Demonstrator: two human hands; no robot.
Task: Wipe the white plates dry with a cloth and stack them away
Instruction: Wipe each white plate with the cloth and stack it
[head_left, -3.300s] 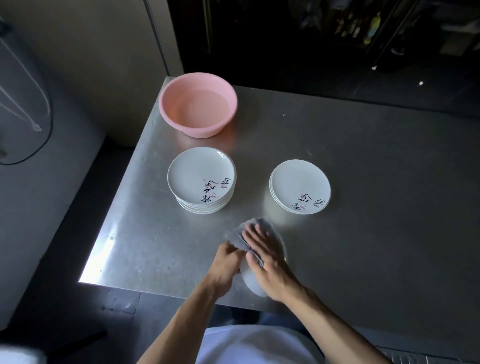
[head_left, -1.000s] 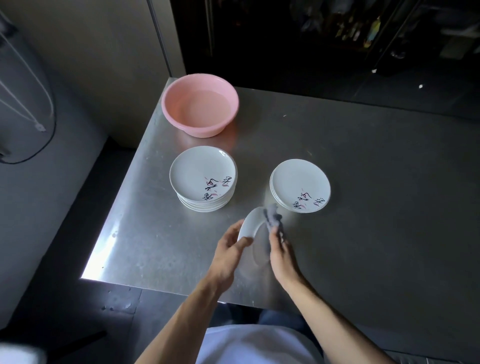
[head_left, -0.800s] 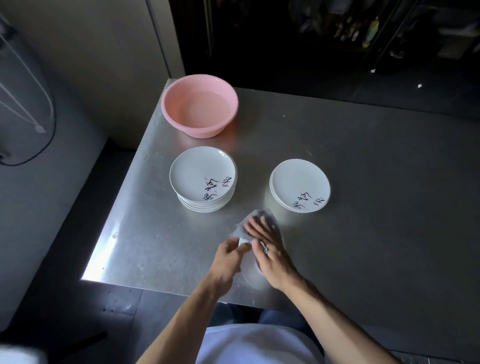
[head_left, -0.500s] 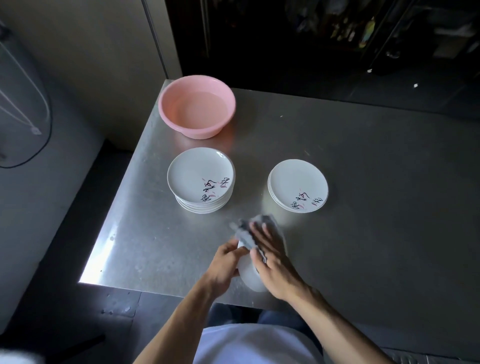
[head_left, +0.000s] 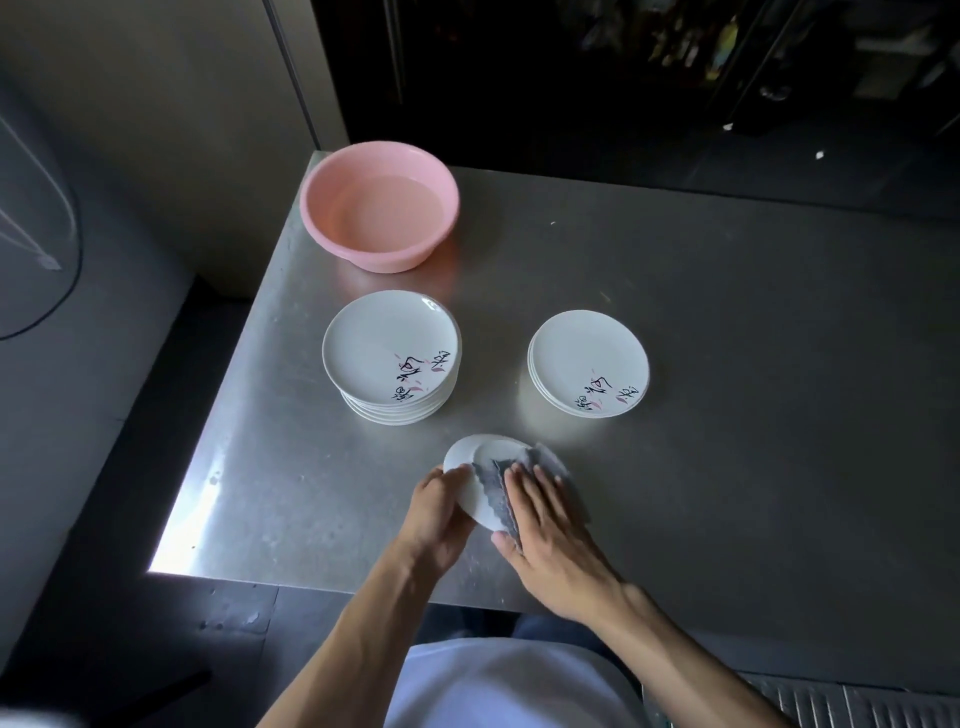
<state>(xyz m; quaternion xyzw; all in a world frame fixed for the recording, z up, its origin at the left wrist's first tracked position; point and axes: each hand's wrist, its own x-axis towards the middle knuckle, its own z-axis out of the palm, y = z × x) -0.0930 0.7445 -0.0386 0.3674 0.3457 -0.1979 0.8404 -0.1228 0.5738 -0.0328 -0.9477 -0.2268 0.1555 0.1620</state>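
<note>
So the left hand (head_left: 439, 512) gripped the plate (head_left: 475, 467) by its 9 o'clock rim near the table (head_left: 727, 467) front edge, right hand (head_left: 545, 525) pressing the cloth (head_left: 498, 483) on flat-fingered; I'd have turned the plate and wiped right out to the rim.

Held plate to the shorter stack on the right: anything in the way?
Nothing visible. Only bare table lies between the plate, gripped by the left hand with the right hand pressing the cloth on it, and the shorter stack. The taller stack sits off to the left.
</note>
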